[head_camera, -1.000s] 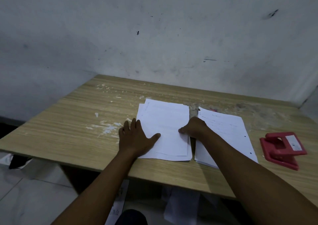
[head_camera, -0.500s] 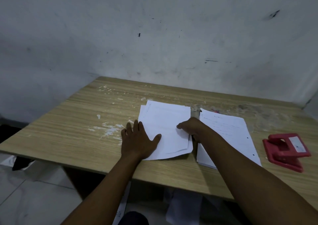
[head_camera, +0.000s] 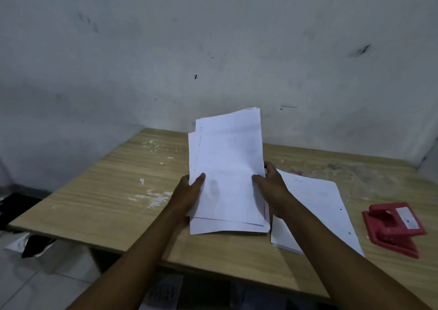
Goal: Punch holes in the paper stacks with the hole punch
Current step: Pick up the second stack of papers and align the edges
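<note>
White sheets make up the paper stack (head_camera: 227,167) that both hands hold tilted up off the wooden table (head_camera: 113,191), its top edge leaning toward the grey wall (head_camera: 213,37). The left hand (head_camera: 189,193) grips the stack's left edge, thumb laid over the front sheet and fingers behind it. The right hand (head_camera: 272,186) grips the right edge the same way, thumb on the front and fingers curled round the back. The sheets are not squared (several lower corners stick out unevenly at the bottom). A second paper stack (head_camera: 317,205) lies flat on the table just right of the held one, partly under the right forearm, with small dark holes near its right edge. The red hole punch (head_camera: 394,229) sits on the table farther right, near the flat stack but apart from it, untouched by either hand.
</note>
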The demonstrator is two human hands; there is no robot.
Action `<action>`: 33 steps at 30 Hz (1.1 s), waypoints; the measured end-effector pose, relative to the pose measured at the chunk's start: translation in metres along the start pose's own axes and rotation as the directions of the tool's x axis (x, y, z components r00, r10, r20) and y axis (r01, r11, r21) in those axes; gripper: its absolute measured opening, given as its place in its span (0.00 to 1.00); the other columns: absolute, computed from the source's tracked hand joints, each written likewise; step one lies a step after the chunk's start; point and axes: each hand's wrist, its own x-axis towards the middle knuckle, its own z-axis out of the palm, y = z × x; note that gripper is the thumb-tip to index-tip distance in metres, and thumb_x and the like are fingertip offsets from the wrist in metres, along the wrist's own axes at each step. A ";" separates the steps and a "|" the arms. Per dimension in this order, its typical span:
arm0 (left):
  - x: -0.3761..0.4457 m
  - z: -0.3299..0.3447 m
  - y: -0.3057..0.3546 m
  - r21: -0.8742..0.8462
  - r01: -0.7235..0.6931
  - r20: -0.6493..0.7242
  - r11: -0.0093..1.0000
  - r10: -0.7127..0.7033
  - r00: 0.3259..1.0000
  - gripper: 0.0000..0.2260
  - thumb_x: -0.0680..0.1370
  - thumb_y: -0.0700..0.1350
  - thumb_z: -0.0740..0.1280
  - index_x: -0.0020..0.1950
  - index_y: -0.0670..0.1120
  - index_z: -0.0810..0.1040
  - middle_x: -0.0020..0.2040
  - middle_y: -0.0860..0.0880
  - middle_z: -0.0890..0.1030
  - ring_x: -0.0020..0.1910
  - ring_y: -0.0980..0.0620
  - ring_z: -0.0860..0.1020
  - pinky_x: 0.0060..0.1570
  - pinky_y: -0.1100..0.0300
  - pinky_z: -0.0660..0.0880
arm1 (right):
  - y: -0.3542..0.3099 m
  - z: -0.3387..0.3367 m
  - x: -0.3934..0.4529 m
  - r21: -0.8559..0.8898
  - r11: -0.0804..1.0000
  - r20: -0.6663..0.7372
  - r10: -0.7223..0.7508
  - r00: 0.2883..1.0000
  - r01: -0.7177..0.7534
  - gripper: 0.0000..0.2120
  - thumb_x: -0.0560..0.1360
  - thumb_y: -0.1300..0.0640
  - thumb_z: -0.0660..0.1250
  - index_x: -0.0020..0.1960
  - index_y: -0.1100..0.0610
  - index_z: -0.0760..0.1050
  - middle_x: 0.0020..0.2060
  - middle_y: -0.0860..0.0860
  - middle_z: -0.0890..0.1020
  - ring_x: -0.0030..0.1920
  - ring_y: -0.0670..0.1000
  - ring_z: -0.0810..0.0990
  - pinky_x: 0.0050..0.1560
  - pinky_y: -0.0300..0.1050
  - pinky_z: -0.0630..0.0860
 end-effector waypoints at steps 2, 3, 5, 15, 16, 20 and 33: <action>0.000 -0.012 0.022 -0.049 -0.125 -0.008 0.991 0.125 0.992 0.17 0.82 0.53 0.63 0.66 0.46 0.75 0.63 0.47 0.80 0.56 0.48 0.78 0.54 0.56 0.72 | -0.010 -0.004 -0.002 0.035 0.997 -0.026 -0.065 0.998 0.066 0.15 0.80 0.62 0.62 0.62 0.47 0.69 0.54 0.47 0.79 0.49 0.46 0.79 0.52 0.45 0.74; -0.001 -0.017 0.032 -0.032 -0.198 -0.040 0.980 0.196 0.980 0.13 0.82 0.50 0.63 0.64 0.46 0.76 0.60 0.48 0.80 0.54 0.49 0.78 0.52 0.57 0.72 | -0.013 -0.005 -0.002 0.048 0.995 -0.041 -0.085 0.996 0.087 0.15 0.80 0.62 0.63 0.62 0.47 0.69 0.54 0.46 0.79 0.50 0.46 0.79 0.52 0.46 0.74; -0.006 -0.021 0.047 0.008 -0.324 -0.112 0.946 0.322 0.940 0.07 0.82 0.45 0.62 0.60 0.49 0.75 0.55 0.51 0.80 0.52 0.50 0.78 0.50 0.57 0.72 | -0.020 -0.005 -0.004 0.051 0.990 -0.071 -0.126 0.989 0.130 0.15 0.79 0.61 0.63 0.61 0.45 0.70 0.54 0.44 0.80 0.51 0.47 0.79 0.53 0.48 0.77; -0.024 -0.013 0.057 -0.032 -0.468 -0.264 0.883 0.444 0.856 0.05 0.81 0.43 0.65 0.57 0.47 0.74 0.50 0.51 0.80 0.49 0.51 0.79 0.41 0.60 0.71 | -0.036 -0.005 -0.013 0.115 0.952 -0.212 -0.254 0.943 0.283 0.18 0.79 0.61 0.64 0.61 0.40 0.69 0.53 0.41 0.79 0.53 0.48 0.78 0.54 0.52 0.78; -0.025 -0.013 0.058 -0.055 -0.467 -0.252 0.882 0.441 0.861 0.06 0.81 0.45 0.65 0.57 0.47 0.73 0.50 0.51 0.80 0.49 0.52 0.79 0.40 0.61 0.71 | -0.036 -0.005 -0.013 0.113 0.952 -0.215 -0.255 0.943 0.283 0.18 0.79 0.61 0.64 0.60 0.39 0.68 0.52 0.42 0.79 0.52 0.48 0.78 0.52 0.52 0.78; -0.030 -0.012 0.069 -0.110 -0.477 -0.223 0.872 0.447 0.867 0.09 0.81 0.48 0.66 0.60 0.50 0.72 0.54 0.56 0.79 0.52 0.61 0.77 0.43 0.67 0.72 | -0.038 -0.003 -0.015 0.141 0.941 -0.223 -0.272 0.936 0.308 0.16 0.81 0.60 0.64 0.63 0.42 0.68 0.52 0.42 0.79 0.52 0.45 0.78 0.49 0.49 0.75; -0.038 -0.011 0.081 -0.095 -0.498 -0.261 0.862 0.461 0.848 0.06 0.81 0.49 0.64 0.58 0.53 0.72 0.52 0.59 0.78 0.50 0.64 0.76 0.42 0.67 0.71 | -0.046 0.003 -0.019 0.160 0.945 -0.226 -0.247 0.942 0.286 0.10 0.82 0.54 0.63 0.62 0.48 0.70 0.52 0.44 0.78 0.53 0.48 0.77 0.48 0.48 0.74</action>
